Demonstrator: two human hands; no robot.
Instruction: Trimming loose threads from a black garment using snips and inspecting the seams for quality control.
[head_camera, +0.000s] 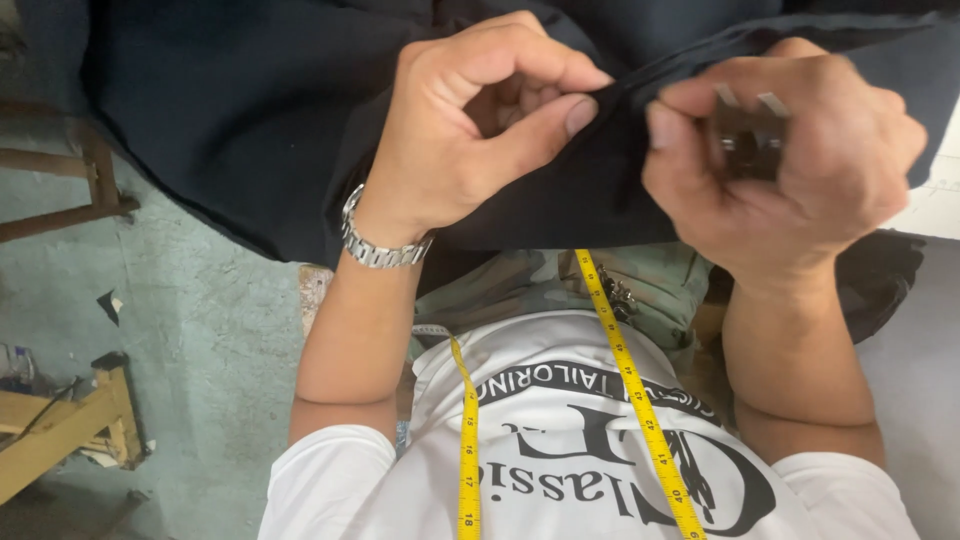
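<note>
1. Pinching a fold of dark cloth (560, 190) between thumb and forefinger, left hand (470, 130) keeps it taut.
2. Right hand (790, 150), just beside, is closed around small metal snips (750, 135), thumb pressing the same fold.
3. Yellow tape measure (625, 370) hangs below both wrists.

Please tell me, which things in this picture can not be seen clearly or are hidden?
- Head view: the metal tool sits inside the right hand; the fingers cover most of it, so its kind is unclear.
- The dark cloth, pinched by the left hand, is cut off by the top edge.
- The yellow measuring tape runs off the bottom edge.
- The surface under the cloth is hidden.
</note>
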